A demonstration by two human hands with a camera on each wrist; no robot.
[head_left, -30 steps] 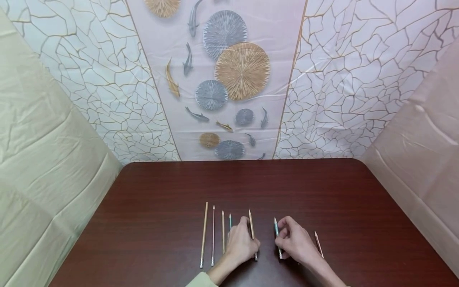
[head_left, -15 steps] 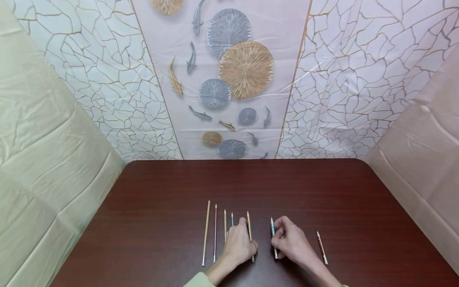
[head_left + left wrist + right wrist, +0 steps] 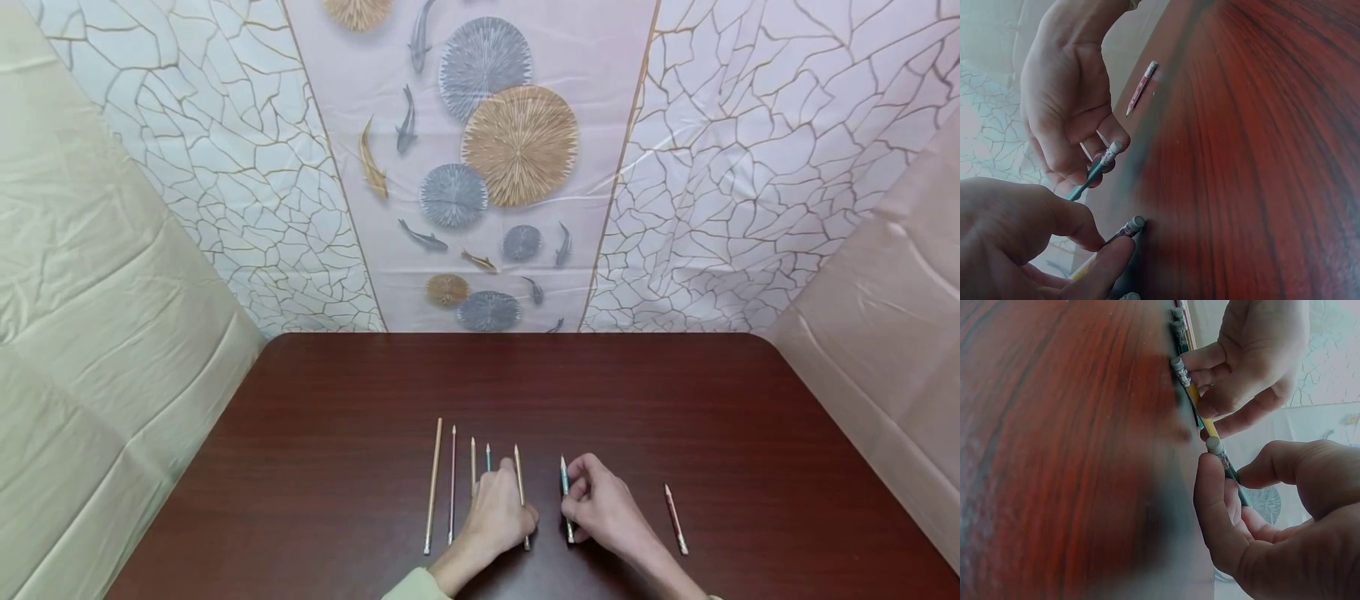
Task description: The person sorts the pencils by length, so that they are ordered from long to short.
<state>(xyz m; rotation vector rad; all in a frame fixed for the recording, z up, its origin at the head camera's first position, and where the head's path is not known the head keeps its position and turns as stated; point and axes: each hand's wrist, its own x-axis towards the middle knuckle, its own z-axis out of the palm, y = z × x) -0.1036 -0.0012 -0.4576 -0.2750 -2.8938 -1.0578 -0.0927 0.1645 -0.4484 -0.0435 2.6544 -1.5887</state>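
In the head view my left hand pinches a yellow pencil that points away from me, its eraser end near. Thumb and fingers close on it near the eraser in the left wrist view. To the right, my right hand pinches a teal pencil between thumb and fingers, tip also pointing away. A small gap separates the two held pencils. Left of them lie a long tan pencil, a pink pencil, another yellow pencil and another teal pencil, the last two partly hidden by my left hand.
A short red pencil lies alone right of my right hand. Everything is on a dark reddish-brown table. Patterned cloth hangs behind its far edge, with pale cloth along both sides.
My right hand has moved left with the teal pencil, closing the distance to the yellow one. The left hand stays nearly in place, its pencil shifting slightly left. The head view has swung a little.
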